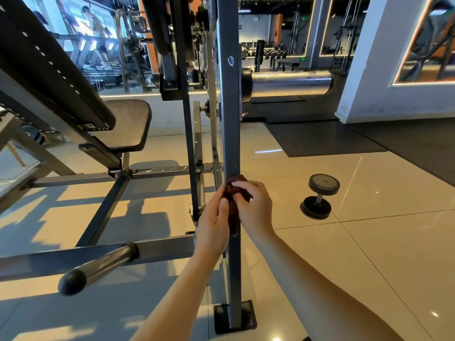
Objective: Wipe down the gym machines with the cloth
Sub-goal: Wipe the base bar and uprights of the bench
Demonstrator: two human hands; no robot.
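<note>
A dark red cloth [234, 207] is bunched against the grey upright post [230, 114] of a gym machine, a little below the middle of the view. My left hand [214, 221] grips the cloth from the left side of the post. My right hand [254, 205] pinches the cloth's upper part from the right, fingers curled over it. The post runs from the top of the view down to a black foot plate [235, 318] on the tiled floor. A whitish smudge [230, 61] marks the post higher up.
A black padded seat [125, 124] and inclined back pad [49, 70] stand left. A grey frame bar with a black handle [98, 267] crosses low left. A 10 dumbbell [320, 195] lies on the tiles right. A chrome sleeve [288, 83] sticks out right of the post.
</note>
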